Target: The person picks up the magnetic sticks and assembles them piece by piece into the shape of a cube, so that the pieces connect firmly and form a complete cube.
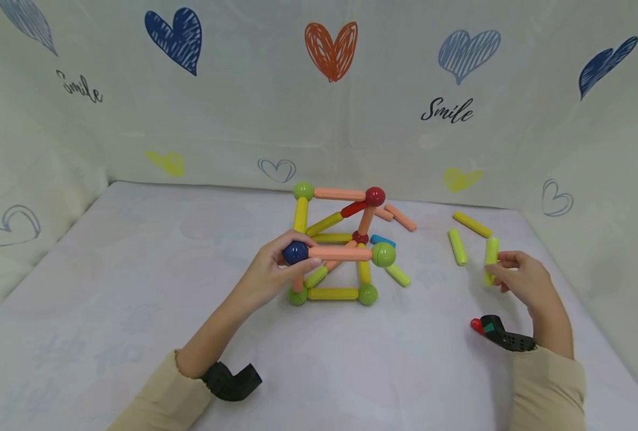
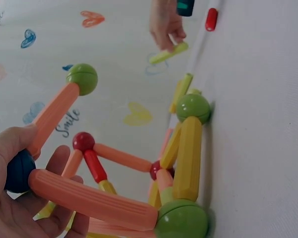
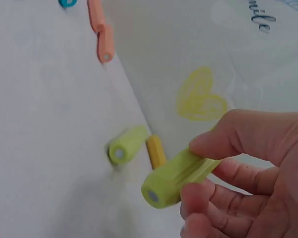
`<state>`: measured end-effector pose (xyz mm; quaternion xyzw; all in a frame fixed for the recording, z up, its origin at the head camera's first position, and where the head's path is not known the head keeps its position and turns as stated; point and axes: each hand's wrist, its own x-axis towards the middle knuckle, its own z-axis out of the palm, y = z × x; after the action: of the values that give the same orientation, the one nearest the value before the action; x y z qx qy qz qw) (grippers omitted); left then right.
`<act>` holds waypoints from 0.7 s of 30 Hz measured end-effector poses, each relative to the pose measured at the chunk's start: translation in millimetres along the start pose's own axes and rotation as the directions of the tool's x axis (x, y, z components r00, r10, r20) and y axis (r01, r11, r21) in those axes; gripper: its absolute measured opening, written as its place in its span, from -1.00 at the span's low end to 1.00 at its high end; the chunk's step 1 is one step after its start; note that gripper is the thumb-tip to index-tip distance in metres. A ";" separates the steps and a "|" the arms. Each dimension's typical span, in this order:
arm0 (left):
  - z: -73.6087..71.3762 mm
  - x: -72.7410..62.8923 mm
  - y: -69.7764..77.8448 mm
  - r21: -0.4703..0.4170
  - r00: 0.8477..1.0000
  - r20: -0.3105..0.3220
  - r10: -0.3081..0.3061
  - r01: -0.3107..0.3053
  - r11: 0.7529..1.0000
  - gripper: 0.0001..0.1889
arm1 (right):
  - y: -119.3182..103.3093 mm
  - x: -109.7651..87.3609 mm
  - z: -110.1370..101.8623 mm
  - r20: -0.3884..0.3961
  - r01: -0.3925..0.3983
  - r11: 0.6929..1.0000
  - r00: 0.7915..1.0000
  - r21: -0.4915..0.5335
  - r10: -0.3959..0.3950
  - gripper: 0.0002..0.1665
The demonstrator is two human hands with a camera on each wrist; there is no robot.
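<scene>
A frame of magnetic rods and balls stands mid-table, with green balls, red balls (image 1: pixel 375 197) and yellow, orange and red rods. At its near upper left corner my left hand (image 1: pixel 265 272) grips the dark blue ball (image 1: pixel 295 252), thumb and fingers around it. From that ball an orange rod (image 1: pixel 340 254) runs right to a green ball (image 1: pixel 383 254); another goes down to a green ball (image 2: pixel 183 220) on the table. To the right, my right hand (image 1: pixel 526 280) pinches a lime-green magnetic rod (image 3: pixel 169 181) between thumb and fingers, raised off the table.
Beyond the right hand lie a loose lime rod (image 1: pixel 457 246) and a yellow rod (image 1: pixel 472 224). Orange rods (image 1: pixel 401 217), a blue piece (image 1: pixel 383 240) and a lime rod (image 1: pixel 398 275) lie close to the frame's right side. A heart-printed cloth (image 1: pixel 383 120) hangs behind the table.
</scene>
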<state>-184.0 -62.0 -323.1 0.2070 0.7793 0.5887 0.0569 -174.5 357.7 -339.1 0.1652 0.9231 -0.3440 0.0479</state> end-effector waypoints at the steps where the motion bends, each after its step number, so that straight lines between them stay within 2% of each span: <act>1: 0.0 -0.1 0.1 -0.001 1.000 -0.001 -0.002 0.002 1.000 -0.73 | -6.2 -2.0 1.1 -0.007 0.044 0.999 0.999 0.007 -0.044 -0.24; 3: 0.1 0.0 -0.1 -0.003 1.000 -0.001 0.001 -0.001 1.000 -0.72 | -18.8 -6.3 3.4 -0.009 0.129 0.991 0.992 0.026 -0.129 -0.26; 7: 0.4 0.2 -0.6 -0.009 1.000 0.001 0.004 -0.004 1.000 -0.73 | -45.4 -16.7 9.8 0.002 0.248 0.967 0.969 0.051 -0.249 -0.38; 10: 0.5 0.3 -0.7 -0.010 1.000 -0.001 0.007 -0.007 1.000 -0.73 | -64.9 -24.4 16.9 0.056 0.311 0.950 0.949 0.022 -0.311 -0.47; 15: 0.7 0.5 -1.6 -0.008 1.000 -0.002 0.008 -0.008 1.000 -0.73 | -88.4 -32.5 34.4 0.146 0.424 0.905 0.895 0.025 -0.423 -0.65; 21: 0.5 0.5 -1.8 -0.008 1.000 -0.001 0.005 -0.005 1.000 -0.73 | -102.0 -35.7 55.3 0.233 0.483 0.871 0.840 0.090 -0.490 -0.73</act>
<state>-184.7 -61.7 -324.9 0.2086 0.7766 0.5919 0.0559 -176.8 239.6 -310.7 -0.1182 0.9164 -0.3756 0.0721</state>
